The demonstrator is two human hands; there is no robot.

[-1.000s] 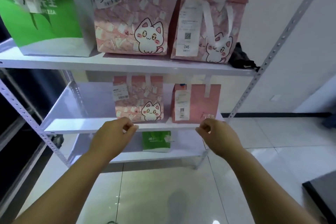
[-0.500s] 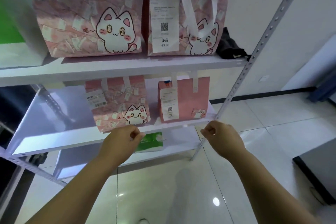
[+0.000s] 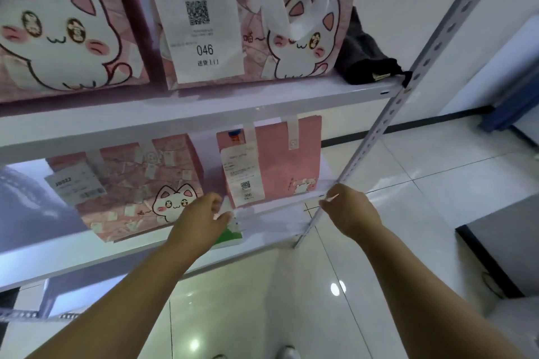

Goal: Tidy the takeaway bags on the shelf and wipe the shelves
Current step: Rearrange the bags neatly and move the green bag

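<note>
Two pink cat-print takeaway bags stand on the upper shelf [image 3: 204,116]: one at the left [image 3: 73,23], one with a receipt marked 046 [image 3: 306,38]. On the middle shelf [image 3: 87,253] sit a patterned pink cat bag [image 3: 140,183] and a plainer pink bag [image 3: 277,160]. My left hand [image 3: 201,218] is curled at the shelf's front edge between these two bags. My right hand [image 3: 350,210] is curled by the shelf's right corner. A small white sliver shows at each hand's fingertips; I cannot tell what it is.
A black cloth [image 3: 367,67] lies at the right end of the upper shelf. A green bag [image 3: 230,237] sits on the lower shelf, mostly behind my left hand. The perforated metal post [image 3: 408,81] runs down the right side. A dark box [image 3: 510,242] stands on the tiled floor.
The view has moved closer to the shelves and turned right. Both hands reached forward to the middle shelf's front edge, the right one reaching the corner post.
</note>
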